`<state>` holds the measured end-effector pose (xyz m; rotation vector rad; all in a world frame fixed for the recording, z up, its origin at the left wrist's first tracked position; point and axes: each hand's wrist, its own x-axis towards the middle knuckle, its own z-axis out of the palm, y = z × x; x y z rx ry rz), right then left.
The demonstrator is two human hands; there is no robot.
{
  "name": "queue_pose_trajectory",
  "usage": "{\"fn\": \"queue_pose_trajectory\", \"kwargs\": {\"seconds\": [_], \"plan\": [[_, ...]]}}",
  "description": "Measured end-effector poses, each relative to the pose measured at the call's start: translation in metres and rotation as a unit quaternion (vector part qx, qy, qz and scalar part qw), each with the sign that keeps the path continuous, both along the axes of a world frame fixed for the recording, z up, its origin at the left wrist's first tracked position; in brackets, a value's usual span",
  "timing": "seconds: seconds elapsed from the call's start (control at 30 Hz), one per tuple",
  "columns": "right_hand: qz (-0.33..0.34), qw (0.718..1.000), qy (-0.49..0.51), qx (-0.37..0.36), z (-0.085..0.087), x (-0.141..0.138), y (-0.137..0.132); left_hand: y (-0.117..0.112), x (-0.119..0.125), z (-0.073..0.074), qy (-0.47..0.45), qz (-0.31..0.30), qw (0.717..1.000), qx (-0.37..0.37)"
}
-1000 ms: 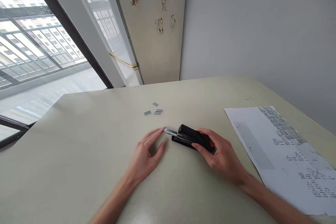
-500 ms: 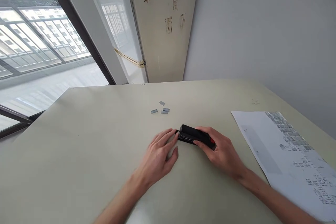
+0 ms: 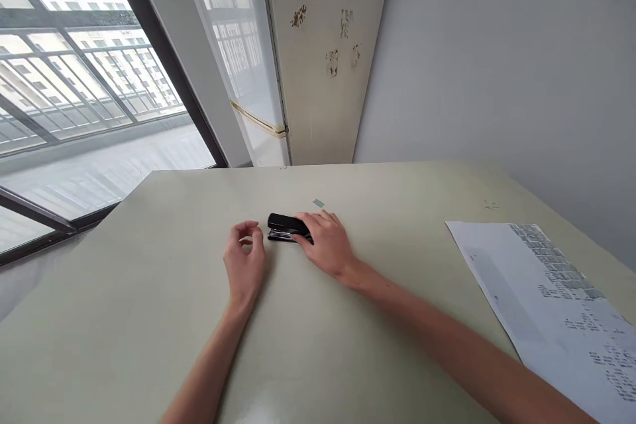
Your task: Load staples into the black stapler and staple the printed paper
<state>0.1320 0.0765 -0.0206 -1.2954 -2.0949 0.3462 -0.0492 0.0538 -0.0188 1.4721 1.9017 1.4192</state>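
Note:
A black stapler (image 3: 283, 226) lies closed on the pale table (image 3: 149, 318), near its middle. My right hand (image 3: 325, 244) rests on the stapler's right end, fingers wrapped over it. Just left of the stapler's nose, my left hand (image 3: 244, 260) is on the table. Its fingers are curled in toward the thumb, and nothing shows between them. One small grey strip of staples (image 3: 318, 203) lies beyond my right hand.
A printed sheet of paper (image 3: 546, 291) lies at the table's right edge. A large window with a dark frame (image 3: 163, 73) stands to the left behind the table. A stained pillar (image 3: 322, 59) and a grey wall are at the back.
The stapler's metal tray, sticking out a second ago, is now in. My right hand has slid the stapler left and away. My left hand drew back left and curled its fingers.

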Motion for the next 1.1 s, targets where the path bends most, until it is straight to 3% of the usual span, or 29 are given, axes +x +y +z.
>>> {"fn": "queue_pose_trajectory", "kwargs": {"seconds": [0.13,0.23,0.37,0.47,0.57,0.7,0.83,0.97,1.1], "plan": [[-0.018,1.0,0.002,0.001,0.003,-0.024,0.008,0.002,-0.003,-0.001,0.022,-0.002,0.999,-0.028],[-0.012,1.0,0.015,0.002,0.009,-0.009,-0.008,0.002,-0.001,-0.003,0.06,-0.03,0.997,-0.049],[-0.006,0.997,0.065,-0.029,0.019,0.06,-0.069,0.002,0.001,-0.006,0.122,-0.078,0.988,-0.054],[-0.121,0.982,0.078,-0.122,0.02,0.128,-0.13,0.004,0.0,-0.008,0.149,-0.098,0.982,-0.058],[-0.259,0.949,0.072,-0.162,0.009,0.188,-0.183,0.006,-0.002,-0.009,0.163,-0.103,0.979,-0.065],[-0.325,0.928,0.074,-0.167,-0.017,0.237,-0.226,0.005,-0.004,-0.008,0.175,-0.114,0.975,-0.07],[-0.301,0.93,0.135,-0.161,-0.031,0.249,-0.24,-0.005,-0.003,-0.004,0.191,-0.176,0.964,-0.064],[-0.277,0.933,0.171,-0.154,-0.03,0.243,-0.239,-0.012,-0.001,0.001,0.202,-0.24,0.948,-0.049],[-0.27,0.932,0.187,-0.155,-0.027,0.24,-0.237,-0.011,0.0,0.004,0.205,-0.261,0.942,-0.041]]}}
